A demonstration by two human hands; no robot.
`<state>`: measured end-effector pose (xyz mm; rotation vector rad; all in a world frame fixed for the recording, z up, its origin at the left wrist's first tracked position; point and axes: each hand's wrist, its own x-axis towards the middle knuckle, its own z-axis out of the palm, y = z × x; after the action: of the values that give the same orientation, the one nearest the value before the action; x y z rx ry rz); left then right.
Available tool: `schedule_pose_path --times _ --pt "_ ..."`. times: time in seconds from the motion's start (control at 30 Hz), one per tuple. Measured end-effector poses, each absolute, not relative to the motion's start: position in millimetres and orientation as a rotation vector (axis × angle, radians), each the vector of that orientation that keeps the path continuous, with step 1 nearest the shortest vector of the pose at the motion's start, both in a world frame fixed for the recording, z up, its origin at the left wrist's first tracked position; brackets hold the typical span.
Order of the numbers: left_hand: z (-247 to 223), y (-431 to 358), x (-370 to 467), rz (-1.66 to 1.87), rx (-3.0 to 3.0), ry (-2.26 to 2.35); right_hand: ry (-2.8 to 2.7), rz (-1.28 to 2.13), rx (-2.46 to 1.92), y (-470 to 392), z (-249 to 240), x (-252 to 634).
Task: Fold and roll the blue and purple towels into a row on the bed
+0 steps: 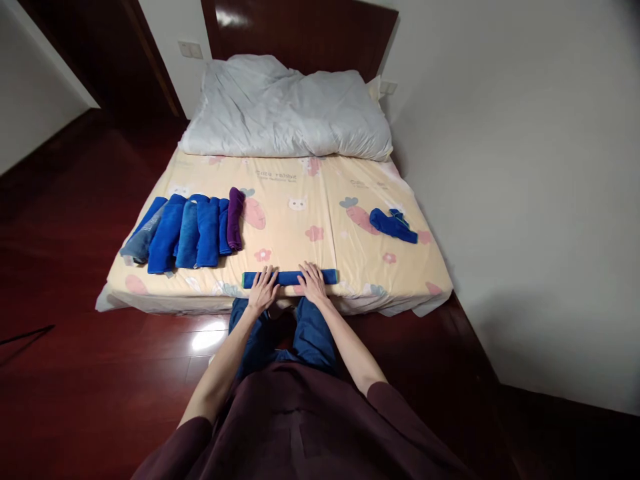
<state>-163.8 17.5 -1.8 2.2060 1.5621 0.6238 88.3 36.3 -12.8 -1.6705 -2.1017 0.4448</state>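
A narrow folded blue towel [289, 277] with green edging lies lengthwise along the front edge of the bed. My left hand [263, 289] rests flat on its left part, fingers stretched out. On its right part lies my right hand [313, 281], also open with the fingers spread. To the left sits a row of several rolled towels, among them a bright blue roll [167, 235] and a purple roll [235, 220] at the right end. A crumpled blue cloth [393, 225] lies by itself on the right side of the bed.
The bed [285, 233] has a pale yellow sheet with rabbit and carrot prints. A bulky white quilt [295, 117] is piled against the dark wooden headboard [300, 33]. A white wall [525, 167] borders the bed on the right, and dark red flooring [100, 373] surrounds its front and left.
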Motion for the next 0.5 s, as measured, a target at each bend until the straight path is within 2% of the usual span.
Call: schedule_pose_path --times 0.13,0.3,0.4,0.5 --pt "-18 29 -185 0.594 2.162 1.594 -2.177 0.488 -1.699 36 -26 104" --pt "-12 30 -201 0.632 2.069 1.645 -2.192 0.568 -1.758 45 -20 126" --pt "-8 0 -195 0.804 1.917 1.767 -2.242 0.621 -1.733 52 -5 134" --pt "-13 -44 -179 0.997 1.478 1.913 -2.334 0.633 -1.657 61 12 151"
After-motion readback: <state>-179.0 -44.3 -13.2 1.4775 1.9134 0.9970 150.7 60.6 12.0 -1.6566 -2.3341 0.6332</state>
